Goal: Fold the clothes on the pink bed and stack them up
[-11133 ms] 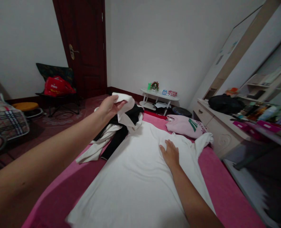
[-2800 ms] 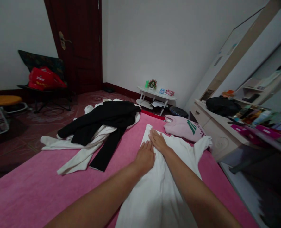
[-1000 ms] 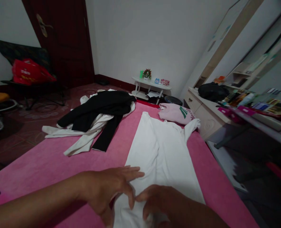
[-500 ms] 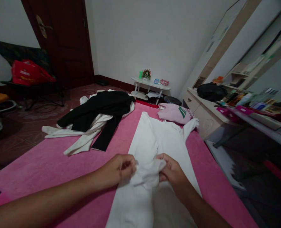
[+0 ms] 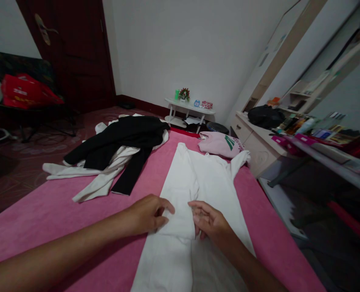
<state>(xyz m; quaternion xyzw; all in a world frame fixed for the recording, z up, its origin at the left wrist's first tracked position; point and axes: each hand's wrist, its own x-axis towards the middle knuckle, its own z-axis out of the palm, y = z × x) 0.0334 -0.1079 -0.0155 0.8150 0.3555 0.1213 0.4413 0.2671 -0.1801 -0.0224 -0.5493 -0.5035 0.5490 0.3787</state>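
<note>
White shirt: near middle of the pink cover, left side folded over
Left hand: on its left edge, kinda loose, nothing gripped
Right hand: curled over it, can't tell if pinching

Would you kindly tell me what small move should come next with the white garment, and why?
Probably fold the right side of the white garment inward: its left side lies folded over in a strip beside both hands, while the right sleeve sticks out past the body.
</note>
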